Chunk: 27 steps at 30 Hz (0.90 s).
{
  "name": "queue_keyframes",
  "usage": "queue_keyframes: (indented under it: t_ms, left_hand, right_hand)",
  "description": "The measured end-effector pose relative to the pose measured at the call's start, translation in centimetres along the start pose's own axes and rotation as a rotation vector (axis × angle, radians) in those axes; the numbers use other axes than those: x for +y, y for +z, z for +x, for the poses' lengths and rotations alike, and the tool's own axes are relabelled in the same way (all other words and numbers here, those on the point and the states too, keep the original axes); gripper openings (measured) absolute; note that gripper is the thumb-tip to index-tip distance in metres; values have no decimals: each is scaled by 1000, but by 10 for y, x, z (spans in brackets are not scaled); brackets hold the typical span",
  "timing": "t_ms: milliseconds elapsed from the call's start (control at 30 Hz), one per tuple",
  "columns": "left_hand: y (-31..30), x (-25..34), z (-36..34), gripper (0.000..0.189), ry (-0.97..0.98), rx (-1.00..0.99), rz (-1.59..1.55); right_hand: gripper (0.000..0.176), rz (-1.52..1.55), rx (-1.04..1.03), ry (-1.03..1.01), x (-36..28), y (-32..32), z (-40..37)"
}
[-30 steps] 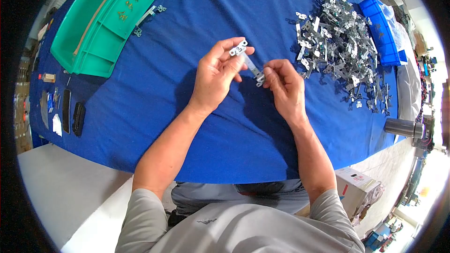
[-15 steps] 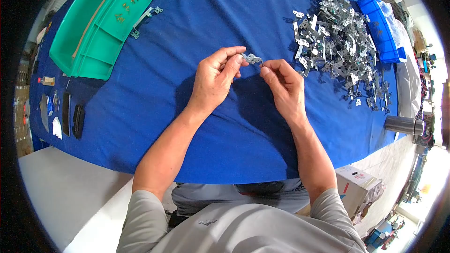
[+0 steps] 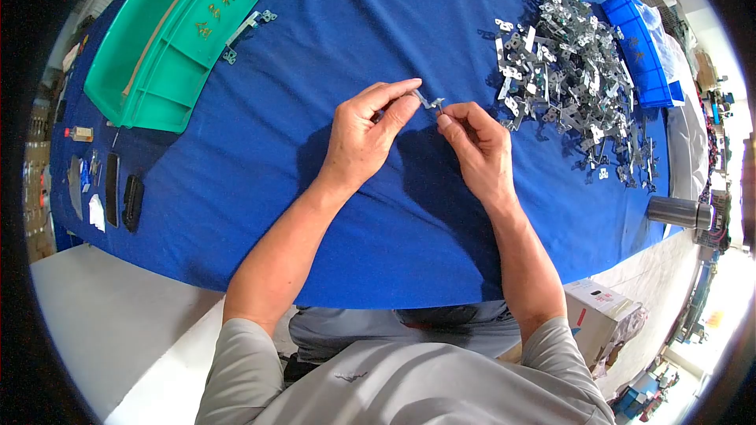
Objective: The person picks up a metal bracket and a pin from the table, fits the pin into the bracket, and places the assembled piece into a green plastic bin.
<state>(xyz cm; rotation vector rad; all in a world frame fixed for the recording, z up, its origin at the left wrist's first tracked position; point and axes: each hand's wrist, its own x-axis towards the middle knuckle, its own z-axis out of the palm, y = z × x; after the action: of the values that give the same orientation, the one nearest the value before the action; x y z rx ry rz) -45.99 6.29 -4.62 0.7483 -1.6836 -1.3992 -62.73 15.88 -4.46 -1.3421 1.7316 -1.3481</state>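
Observation:
Between my two hands, above the blue cloth, is a small silvery metal bracket (image 3: 430,101). My left hand (image 3: 364,130) pinches its left end between thumb and fingers. My right hand (image 3: 477,142) is closed at the other end, thumb against forefinger, with the bracket's right tip at the fingertips. Part of the bracket is hidden by my fingers. A heap of similar metal brackets (image 3: 563,63) lies to the right of my right hand.
A green bin (image 3: 157,71) stands at the upper left, with loose brackets (image 3: 248,30) beside it. A blue bin (image 3: 642,51) is behind the heap. A metal cylinder (image 3: 679,211) lies at the right edge. Left are a black case (image 3: 132,203) and a small bottle (image 3: 79,134).
The bracket has turned between my fingers and now shows a narrower side. My left fingertips have shifted slightly right; my right hand has hardly moved.

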Motion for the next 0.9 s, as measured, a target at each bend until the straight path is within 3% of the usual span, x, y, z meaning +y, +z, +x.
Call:
queue_keyframes:
  t_ms: [200,333,733,900]
  left_hand:
    - [0,-2,0,31,20,-13,7]
    - [-1,-2,-2,31,-107,30,-46]
    - [0,-3,-3,28,-90,15,37]
    - [-1,-3,3,24,134,16,110]
  right_hand:
    - [13,90,21,85,-5,-3,2]
    - [13,89,24,45,-3,-1,0]
    - [12,-5,5,-8,5,0,1]
    - [11,-43,8,-10,6,1,1]
